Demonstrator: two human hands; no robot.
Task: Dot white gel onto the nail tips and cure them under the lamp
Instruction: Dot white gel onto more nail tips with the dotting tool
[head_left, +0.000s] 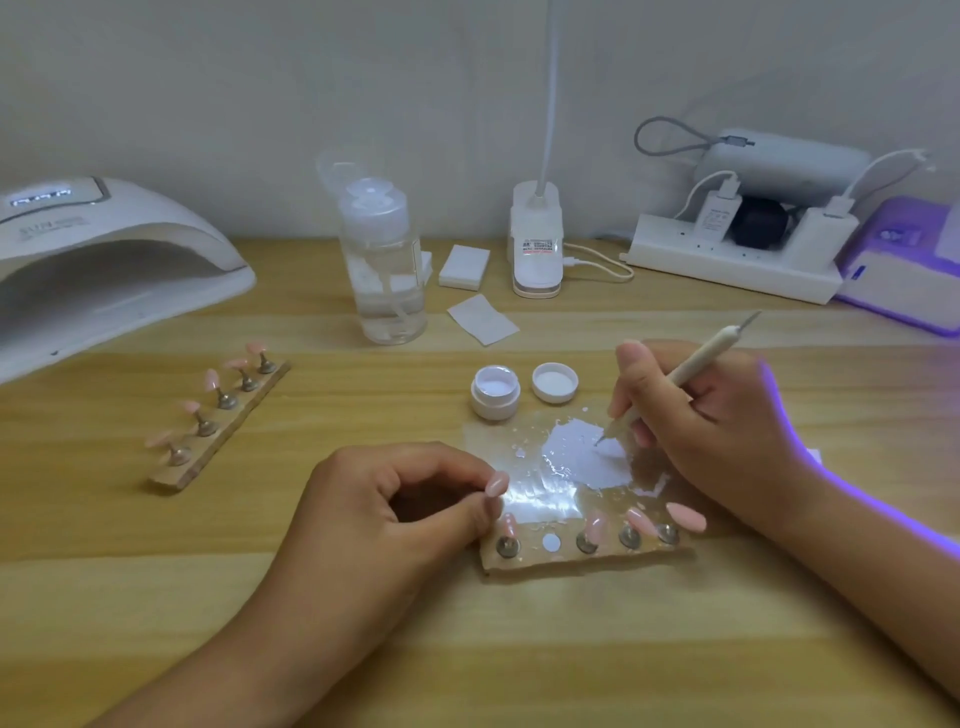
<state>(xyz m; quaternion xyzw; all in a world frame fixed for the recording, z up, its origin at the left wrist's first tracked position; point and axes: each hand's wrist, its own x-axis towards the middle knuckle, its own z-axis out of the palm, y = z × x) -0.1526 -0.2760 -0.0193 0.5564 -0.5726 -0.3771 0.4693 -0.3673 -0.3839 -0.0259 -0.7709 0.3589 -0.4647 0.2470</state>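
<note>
My right hand (711, 431) grips a cream dotting pen (691, 364) with its tip in a patch of white gel (582, 457) on a clear glossy palette (524, 499). My left hand (395, 504) pinches one pink nail tip (497, 483) at the palette's left edge. In front of the palette lies a wooden holder strip (545, 561) with several pink tips on metal studs and one bare spot. An open white gel jar (495, 391) and its lid (555, 382) stand behind the palette. The white curing lamp (104, 265) stands at the far left.
A second wooden strip with several pink nail tips (223, 415) lies at left. A clear pump bottle (382, 260), white pads (464, 266), a wipe (483, 318), a desk lamp base (537, 244), a power strip (727, 260) and a purple-lit device (904, 270) line the back.
</note>
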